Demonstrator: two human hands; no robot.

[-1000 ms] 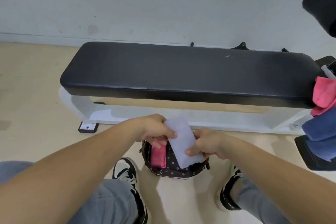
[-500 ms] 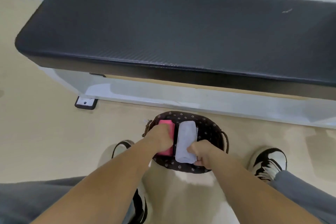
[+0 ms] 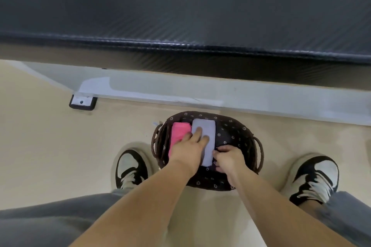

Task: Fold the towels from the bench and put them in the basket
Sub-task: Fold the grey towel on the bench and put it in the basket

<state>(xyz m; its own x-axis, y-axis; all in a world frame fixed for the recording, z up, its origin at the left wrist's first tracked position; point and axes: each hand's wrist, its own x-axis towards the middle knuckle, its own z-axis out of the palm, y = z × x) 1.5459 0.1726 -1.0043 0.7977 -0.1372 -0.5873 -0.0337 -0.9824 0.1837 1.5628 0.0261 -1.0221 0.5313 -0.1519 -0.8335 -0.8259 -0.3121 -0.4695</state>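
A dark flower-patterned basket [image 3: 232,134] stands on the floor between my feet, just in front of the black padded bench [image 3: 180,10]. Inside it a folded pink towel [image 3: 177,132] lies on the left and a folded pale lilac towel [image 3: 207,132] lies beside it. My left hand [image 3: 190,146] rests flat on both towels, fingers spread over the lilac one. My right hand [image 3: 228,158] is curled at the near end of the lilac towel, inside the basket. Whether its fingers pinch the cloth is hidden.
The bench's white steel frame [image 3: 200,92] runs along the floor behind the basket, with a black-edged foot plate [image 3: 82,102] at the left. My two black-and-white shoes [image 3: 130,166] [image 3: 315,178] flank the basket on a beige floor.
The lilac towel went from in front of me, held in both hands, down into the basket beside the pink one. My left hand has flattened on top. The view has dropped closer.
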